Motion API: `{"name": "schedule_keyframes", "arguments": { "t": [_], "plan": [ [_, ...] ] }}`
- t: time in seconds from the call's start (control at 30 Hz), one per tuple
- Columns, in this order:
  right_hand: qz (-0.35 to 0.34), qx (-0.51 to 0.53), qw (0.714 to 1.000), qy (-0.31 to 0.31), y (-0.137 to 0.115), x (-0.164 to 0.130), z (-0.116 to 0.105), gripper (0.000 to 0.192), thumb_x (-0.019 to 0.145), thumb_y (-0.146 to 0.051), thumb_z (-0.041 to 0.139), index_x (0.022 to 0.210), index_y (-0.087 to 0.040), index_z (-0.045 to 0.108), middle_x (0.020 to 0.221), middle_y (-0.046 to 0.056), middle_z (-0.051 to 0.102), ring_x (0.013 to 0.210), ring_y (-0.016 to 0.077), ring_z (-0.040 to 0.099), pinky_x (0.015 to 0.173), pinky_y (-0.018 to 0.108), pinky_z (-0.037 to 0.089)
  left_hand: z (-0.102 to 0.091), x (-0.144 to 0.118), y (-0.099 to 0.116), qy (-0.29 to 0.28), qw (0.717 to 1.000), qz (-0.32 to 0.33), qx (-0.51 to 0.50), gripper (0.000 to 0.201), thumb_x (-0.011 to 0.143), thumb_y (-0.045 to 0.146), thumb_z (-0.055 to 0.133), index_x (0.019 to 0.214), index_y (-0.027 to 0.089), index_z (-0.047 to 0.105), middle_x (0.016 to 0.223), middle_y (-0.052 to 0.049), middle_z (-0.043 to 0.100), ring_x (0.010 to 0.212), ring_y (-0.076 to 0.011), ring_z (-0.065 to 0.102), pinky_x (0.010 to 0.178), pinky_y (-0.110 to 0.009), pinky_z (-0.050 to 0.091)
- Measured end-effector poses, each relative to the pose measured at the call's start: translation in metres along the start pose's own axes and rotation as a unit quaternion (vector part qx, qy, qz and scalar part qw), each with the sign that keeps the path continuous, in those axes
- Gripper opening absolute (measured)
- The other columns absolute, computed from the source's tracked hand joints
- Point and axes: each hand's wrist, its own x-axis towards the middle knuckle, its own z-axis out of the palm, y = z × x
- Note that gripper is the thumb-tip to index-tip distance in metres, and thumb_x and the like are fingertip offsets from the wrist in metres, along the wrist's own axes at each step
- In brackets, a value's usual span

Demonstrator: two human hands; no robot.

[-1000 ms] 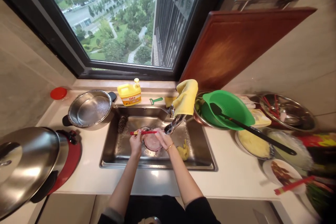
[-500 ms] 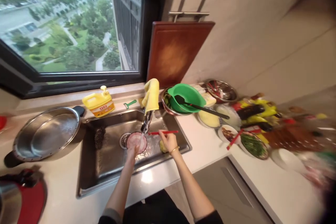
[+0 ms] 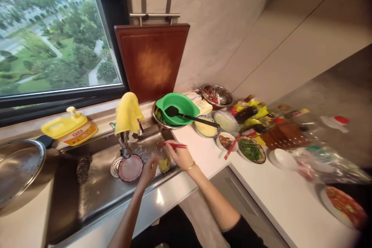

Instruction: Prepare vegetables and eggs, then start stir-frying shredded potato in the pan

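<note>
The right hand (image 3: 182, 157) has its fingers closed around the red chopsticks (image 3: 178, 145), above the right end of the sink (image 3: 100, 195). They lie crosswise, long axis running left to right, beyond the left hand (image 3: 150, 170) and to its right; the right hand is the nearer. The left hand's fingers are curled, though blur leaves me unable to tell whether they grip anything. A pink dish (image 3: 130, 168) sits left of it, beneath the tap (image 3: 124, 145), with a yellow lump (image 3: 164, 164) just to its right.
</note>
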Motion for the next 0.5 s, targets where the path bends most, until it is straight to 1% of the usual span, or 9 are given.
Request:
{"name": "schedule_keyframes", "arguments": {
  "t": [0.07, 0.1, 0.17, 0.2, 0.27, 0.33, 0.4, 0.47, 0.5],
  "plan": [
    [-0.003, -0.001, 0.996, 0.089, 0.012, 0.023, -0.069, 0.028, 0.088, -0.031, 0.043, 0.094, -0.018, 0.067, 0.085, 0.007, 0.071, 0.075, 0.0164, 0.065, 0.069, 0.027, 0.051, 0.015, 0.006, 0.028, -0.014, 1.000, 0.019, -0.006, 0.038, 0.083, 0.034, 0.044, 0.108, 0.013, 0.063, 0.116, -0.012, 0.063, 0.111, -0.0221, 0.056, 0.099, -0.035, 0.039],
    [0.004, -0.012, 0.992, 0.128, 0.024, 0.037, -0.106, 0.029, 0.088, -0.033, 0.044, 0.092, -0.017, 0.067, 0.081, 0.006, 0.071, 0.072, 0.0165, 0.065, 0.066, 0.027, 0.051, 0.023, 0.009, 0.040, -0.023, 0.999, 0.024, -0.012, 0.039, 0.083, 0.037, 0.044, 0.108, 0.014, 0.063, 0.115, -0.011, 0.064, 0.109, -0.0220, 0.057, 0.098, -0.035, 0.040],
    [0.043, -0.077, 0.974, 0.211, 0.060, 0.066, -0.173, 0.033, 0.087, -0.038, 0.046, 0.090, -0.013, 0.067, 0.076, 0.008, 0.070, 0.070, 0.0179, 0.065, 0.067, 0.028, 0.050, 0.038, 0.015, 0.058, -0.040, 0.999, 0.027, -0.026, 0.042, 0.082, 0.041, 0.045, 0.108, 0.014, 0.063, 0.114, -0.011, 0.065, 0.106, -0.0219, 0.059, 0.095, -0.035, 0.043],
    [0.061, -0.123, 0.962, 0.234, 0.084, 0.081, -0.201, 0.035, 0.086, -0.039, 0.047, 0.091, -0.012, 0.067, 0.076, 0.010, 0.070, 0.070, 0.0185, 0.064, 0.068, 0.028, 0.049, 0.046, 0.018, 0.063, -0.043, 0.998, 0.025, -0.031, 0.043, 0.081, 0.043, 0.045, 0.107, 0.014, 0.063, 0.112, -0.011, 0.065, 0.104, -0.0223, 0.059, 0.094, -0.035, 0.044],
    [0.094, -0.195, 0.951, 0.221, 0.138, 0.110, -0.240, 0.036, 0.088, -0.036, 0.043, 0.096, -0.010, 0.066, 0.081, 0.013, 0.070, 0.073, 0.0189, 0.064, 0.071, 0.028, 0.047, 0.058, 0.022, 0.067, -0.036, 0.999, 0.012, -0.032, 0.045, 0.079, 0.046, 0.046, 0.105, 0.014, 0.064, 0.109, -0.011, 0.066, 0.102, -0.0234, 0.060, 0.092, -0.036, 0.045],
    [0.146, -0.251, 0.943, 0.162, 0.193, 0.136, -0.256, 0.035, 0.088, -0.029, 0.040, 0.096, -0.007, 0.066, 0.085, 0.017, 0.069, 0.080, 0.0198, 0.063, 0.076, 0.030, 0.045, 0.064, 0.022, 0.063, -0.020, 0.999, -0.010, -0.026, 0.046, 0.077, 0.048, 0.047, 0.103, 0.015, 0.065, 0.108, -0.011, 0.067, 0.102, -0.0240, 0.060, 0.092, -0.037, 0.045],
    [0.214, -0.288, 0.927, 0.106, 0.238, 0.157, -0.255, 0.033, 0.087, -0.022, 0.039, 0.094, -0.005, 0.066, 0.085, 0.020, 0.068, 0.080, 0.0213, 0.062, 0.077, 0.032, 0.044, 0.066, 0.019, 0.052, -0.001, 0.999, -0.029, -0.027, 0.046, 0.076, 0.050, 0.048, 0.101, 0.016, 0.066, 0.106, -0.010, 0.067, 0.101, -0.0241, 0.061, 0.092, -0.037, 0.044],
    [0.248, -0.299, 0.919, 0.070, 0.269, 0.173, -0.246, 0.033, 0.087, -0.021, 0.039, 0.092, -0.002, 0.065, 0.081, 0.021, 0.067, 0.076, 0.0220, 0.062, 0.074, 0.033, 0.044, 0.063, 0.014, 0.036, 0.028, 0.998, -0.048, -0.035, 0.047, 0.073, 0.053, 0.050, 0.098, 0.016, 0.068, 0.101, -0.010, 0.069, 0.097, -0.0247, 0.061, 0.091, -0.038, 0.045],
    [0.245, -0.295, 0.922, 0.058, 0.278, 0.179, -0.241, 0.033, 0.086, -0.022, 0.040, 0.092, -0.002, 0.065, 0.079, 0.021, 0.067, 0.073, 0.0219, 0.061, 0.071, 0.033, 0.044, 0.060, 0.012, 0.027, 0.045, 0.996, -0.061, -0.040, 0.049, 0.071, 0.055, 0.051, 0.096, 0.016, 0.068, 0.098, -0.010, 0.069, 0.094, -0.0251, 0.062, 0.089, -0.039, 0.046]
  ]
}}
